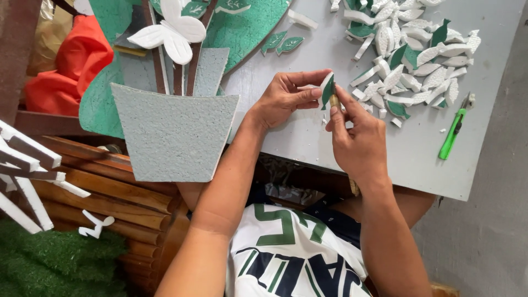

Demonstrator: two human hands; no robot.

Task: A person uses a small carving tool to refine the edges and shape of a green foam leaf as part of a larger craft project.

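Observation:
My left hand [286, 98] pinches a small leaf-shaped foam piece [328, 89], green on one face and white on the edge, holding it upright above the grey table [418, 148]. My right hand [358, 140] presses against the same leaf from the right, with a thin brownish tool [334, 101] between thumb and forefinger at the leaf's lower edge. Both hands meet over the table's near edge.
A heap of white and green foam leaves [410, 60] lies at the far right of the table. A green utility knife [455, 127] rests near the right edge. A grey foam pot shape [173, 132] with a white foam butterfly [175, 32] stands at left, wooden furniture [110, 198] below it.

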